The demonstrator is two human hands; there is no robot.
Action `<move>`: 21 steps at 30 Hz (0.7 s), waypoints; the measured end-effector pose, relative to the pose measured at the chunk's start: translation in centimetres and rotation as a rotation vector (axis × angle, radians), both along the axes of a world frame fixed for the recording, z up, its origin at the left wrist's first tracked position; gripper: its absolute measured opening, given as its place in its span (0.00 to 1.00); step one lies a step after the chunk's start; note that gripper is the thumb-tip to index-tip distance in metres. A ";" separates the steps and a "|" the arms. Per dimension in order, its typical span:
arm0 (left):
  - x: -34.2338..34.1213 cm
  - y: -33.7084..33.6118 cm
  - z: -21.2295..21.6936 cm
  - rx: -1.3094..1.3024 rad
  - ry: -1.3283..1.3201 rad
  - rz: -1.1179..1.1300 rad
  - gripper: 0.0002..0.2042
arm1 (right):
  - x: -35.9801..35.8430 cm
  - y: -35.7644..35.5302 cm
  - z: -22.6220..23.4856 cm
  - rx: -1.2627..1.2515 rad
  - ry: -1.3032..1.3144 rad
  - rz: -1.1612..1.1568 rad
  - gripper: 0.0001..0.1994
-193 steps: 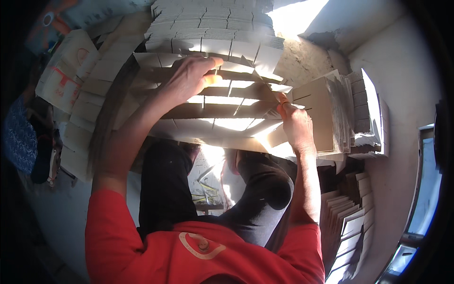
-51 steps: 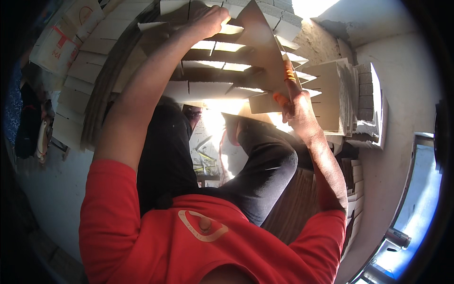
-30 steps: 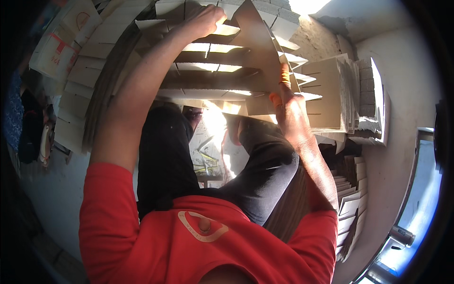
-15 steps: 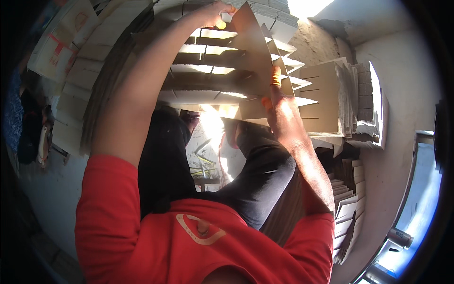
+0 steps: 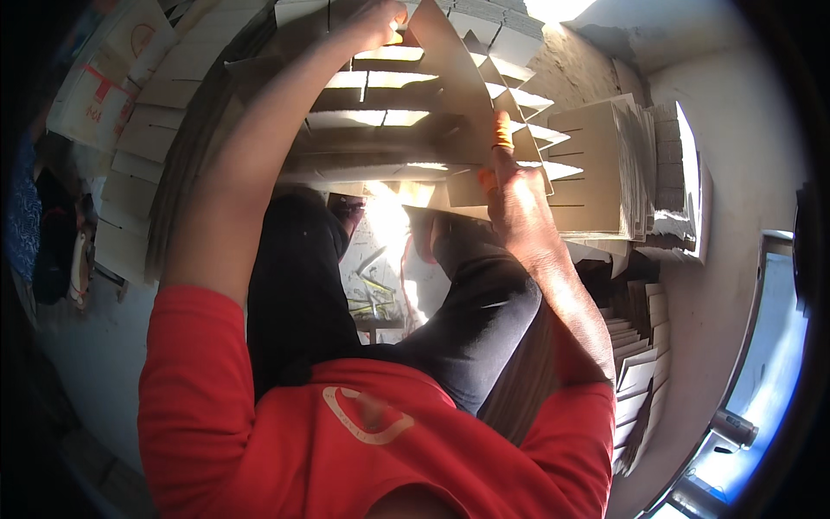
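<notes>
Floor: pale concrete floor (image 5: 683,285), rough and sunlit at the top right, bare patches between the stacks.
Room: a glazed frame (image 5: 761,381) with blue daylight at the lower right; dark clothing and printed cartons (image 5: 95,78) along the left rim.
Work piece: cardboard divider grid (image 5: 380,112), rows of slotted strips standing crosswise, lit from behind, just beyond the knees.
Loose piece: slotted cardboard strip (image 5: 462,95), tilted up on edge over the right part of the grid, its pointed end near the top of the view.
Left hand (image 5: 376,17): arm stretched far forward, fingers curled closed on the top end of the strip; the grip is partly cut off by the rim.
Right hand (image 5: 510,186): closed on the strip's lower right edge, orange-tipped fingers (image 5: 501,130) pressed flat against the card.
Stock, right: stack of slotted cards (image 5: 605,173) standing just beside the right hand; further piled strips (image 5: 640,381) lower down by the right elbow.
Stock, left: fanned flat cards (image 5: 138,147) well apart from the hands.
Body: black trousers (image 5: 311,285), knees bent under the grid; red shirt (image 5: 363,432) in the foreground.
Between knees: scraps and thin sticks (image 5: 372,285) on the floor in a sun patch.
Change since six seconds ago: then both hands lay low on the grid with no strip raised; now the strip stands lifted and the left hand has gone higher.
Change in the last half second: the strip's tilt and both grips are about the same.
</notes>
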State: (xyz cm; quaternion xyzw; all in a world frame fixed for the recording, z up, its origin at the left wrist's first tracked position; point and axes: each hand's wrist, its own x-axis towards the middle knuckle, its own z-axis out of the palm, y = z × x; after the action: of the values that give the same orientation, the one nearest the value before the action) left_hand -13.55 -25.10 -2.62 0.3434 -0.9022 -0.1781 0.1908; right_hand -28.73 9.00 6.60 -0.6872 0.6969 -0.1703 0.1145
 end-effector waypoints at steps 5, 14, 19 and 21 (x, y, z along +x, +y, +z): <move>1.2 6.5 5.7 0.212 0.000 -0.130 0.09 | 0.3 0.6 -0.4 -0.080 -0.043 -0.041 0.32; 2.2 7.3 3.9 -0.002 -0.041 -0.072 0.10 | 0.3 1.1 -0.8 -0.032 0.026 0.065 0.23; 2.0 8.5 4.5 0.050 0.015 -0.051 0.13 | 0.7 -0.9 0.6 0.172 0.060 0.082 0.33; 2.0 8.5 4.8 0.107 -0.005 -0.045 0.15 | 0.2 -1.3 0.0 0.223 0.149 0.098 0.34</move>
State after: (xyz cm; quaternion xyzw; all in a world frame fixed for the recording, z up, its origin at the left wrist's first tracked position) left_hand -11.56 -16.58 2.16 0.3332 -0.8994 -0.2293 0.1659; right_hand -28.50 7.67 6.59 -0.7143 0.6836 -0.0344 0.1460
